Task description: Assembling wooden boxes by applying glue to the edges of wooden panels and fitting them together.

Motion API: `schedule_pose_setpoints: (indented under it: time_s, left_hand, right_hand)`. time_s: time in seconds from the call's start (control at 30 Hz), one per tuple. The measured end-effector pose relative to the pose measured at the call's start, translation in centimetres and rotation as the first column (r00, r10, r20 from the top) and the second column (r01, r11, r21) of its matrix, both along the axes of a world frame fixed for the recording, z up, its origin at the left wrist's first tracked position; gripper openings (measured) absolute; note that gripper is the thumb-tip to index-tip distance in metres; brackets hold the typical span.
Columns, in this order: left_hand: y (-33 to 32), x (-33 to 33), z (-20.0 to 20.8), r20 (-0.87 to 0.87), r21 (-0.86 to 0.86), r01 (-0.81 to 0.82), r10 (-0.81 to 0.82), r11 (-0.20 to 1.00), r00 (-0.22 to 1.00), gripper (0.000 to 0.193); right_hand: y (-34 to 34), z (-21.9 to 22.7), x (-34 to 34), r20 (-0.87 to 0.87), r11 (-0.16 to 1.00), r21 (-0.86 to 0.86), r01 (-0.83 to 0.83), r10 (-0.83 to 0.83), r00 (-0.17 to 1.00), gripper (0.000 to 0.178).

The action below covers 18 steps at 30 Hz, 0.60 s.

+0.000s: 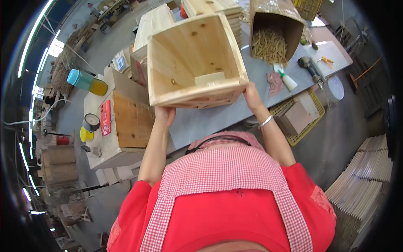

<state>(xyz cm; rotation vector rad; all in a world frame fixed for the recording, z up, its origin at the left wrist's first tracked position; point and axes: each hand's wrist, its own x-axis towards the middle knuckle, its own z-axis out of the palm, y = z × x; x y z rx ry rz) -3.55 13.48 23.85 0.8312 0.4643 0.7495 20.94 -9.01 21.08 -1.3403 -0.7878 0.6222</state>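
An open-topped box of pale, knotty wood is tilted so that I see into it. A lighter rectangular patch shows on its inside. My left hand grips its near left corner from below, with most of the fingers hidden behind the wood. At the near right corner my right hand holds the edge, and its fingers also go partly out of sight. The box is at the grey worktable; I cannot tell whether its far side rests there.
A cardboard box of small wooden pieces lies at the back right, near a glue bottle, pink cloth and power drill. At left, a wooden crate bears a red phone and a bottle. Stacked boards stand behind.
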Motion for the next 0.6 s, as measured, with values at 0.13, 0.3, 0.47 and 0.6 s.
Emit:
schedule_pose_setpoints:
  time_s: [0.13,0.3,0.47,0.6]
  left_hand:
    - [0.4,1.1,1.4,-0.078,-0.02,-0.054,0.053,0.998,0.996,0.059]
    - [2.7,1.2,6.5,-0.355,0.109,-0.172,0.2,0.979,0.913,0.043]
    - [-3.7,7.4,17.6,-0.214,0.966,0.073,0.606,0.249,0.766,0.05]
    - [-8.1,14.9,18.4,-0.425,0.821,0.519,0.351,-0.239,0.834,0.058]
  right_hand:
    - [2.4,2.4,3.1,-0.091,0.991,0.074,-0.109,0.115,0.989,0.057]
    - [5.8,4.0,7.8,-0.064,0.987,-0.01,-0.162,0.161,0.985,0.059]
    - [7.0,8.4,8.4,-0.182,0.987,0.103,-0.125,0.142,0.973,0.049]
    - [8.5,8.4,8.1,-0.134,0.982,0.165,-0.088,0.111,0.985,0.042]
